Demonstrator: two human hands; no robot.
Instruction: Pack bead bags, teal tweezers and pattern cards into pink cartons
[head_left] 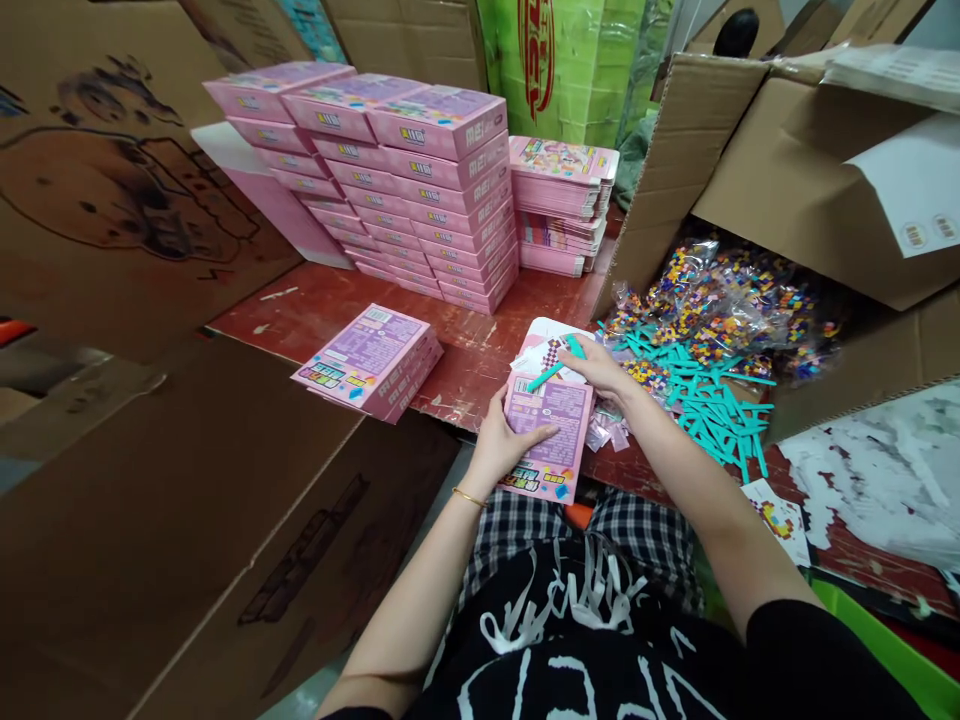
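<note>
Here, your left hand [504, 437] reaches up from the lower left, thumb laid across the front of the pink box [551, 430], fingers behind its left edge, gripping it. Your right hand [590, 366] comes in from the right, bent over the box's open top end, pinching a teal stick [545, 377] between thumb and fingers. The box lies between your hands, at the table's [461, 378] near edge.
</note>
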